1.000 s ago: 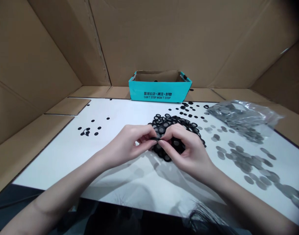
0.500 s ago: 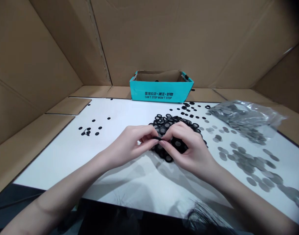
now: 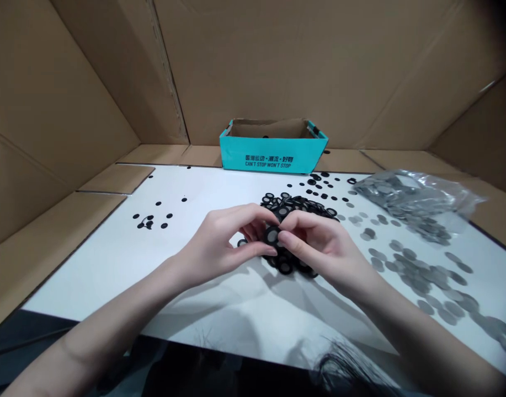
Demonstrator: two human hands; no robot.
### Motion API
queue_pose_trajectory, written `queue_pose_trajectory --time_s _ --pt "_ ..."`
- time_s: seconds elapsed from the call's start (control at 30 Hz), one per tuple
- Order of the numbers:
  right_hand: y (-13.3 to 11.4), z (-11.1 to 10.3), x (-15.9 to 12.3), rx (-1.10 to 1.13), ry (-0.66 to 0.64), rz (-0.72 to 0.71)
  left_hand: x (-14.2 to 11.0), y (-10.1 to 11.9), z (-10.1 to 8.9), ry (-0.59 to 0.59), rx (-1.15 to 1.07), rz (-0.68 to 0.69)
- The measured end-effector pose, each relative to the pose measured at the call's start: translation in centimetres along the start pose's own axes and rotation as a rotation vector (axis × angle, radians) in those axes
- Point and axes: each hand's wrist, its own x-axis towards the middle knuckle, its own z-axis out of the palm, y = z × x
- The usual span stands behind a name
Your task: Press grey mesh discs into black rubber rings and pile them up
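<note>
Black-rimmed disc (image 3: 272,236): right fingers (image 3: 300,249) pinch its edge; left fingers (image 3: 253,251) parted around it, contact unclear. Heap of similar discs (image 3: 285,260) beneath, between tabletop (image 3: 219,193) near and far edges.

Black disc (image 3: 272,236) with grey centre, face toward the camera, over a heap of similar discs (image 3: 285,267)

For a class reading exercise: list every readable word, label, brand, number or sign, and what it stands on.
"国潮运动 - 潮流 - 好物": front of the turquoise box.
"CAN'T STOP WON'T STOP": beneath it, same front.
No readable text on the black discs, grey discs or plastic bag.
</note>
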Motion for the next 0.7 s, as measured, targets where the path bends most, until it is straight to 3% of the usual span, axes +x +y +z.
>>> queue_pose_trajectory --time_s 0.2,0.47,0.57,0.7 --pt "0.4 0.0 0.02 0.343 -0.157 0.165 0.04 0.53 0.23 0.058 0.081 0.111" --pt "0.75 -0.09 0.11 0.421 -0.18 0.198 0.08 0.53 0.09 0.048 0.093 0.142" --pt "0.77 0.08 0.16 0.351 -0.113 0.138 0.07 0.73 0.15 0.048 0.086 0.102" --pt "0.8 0.26 0.01 0.131 0.089 -0.001 -0.07 1.05 0.44 0.045 0.012 -0.08"
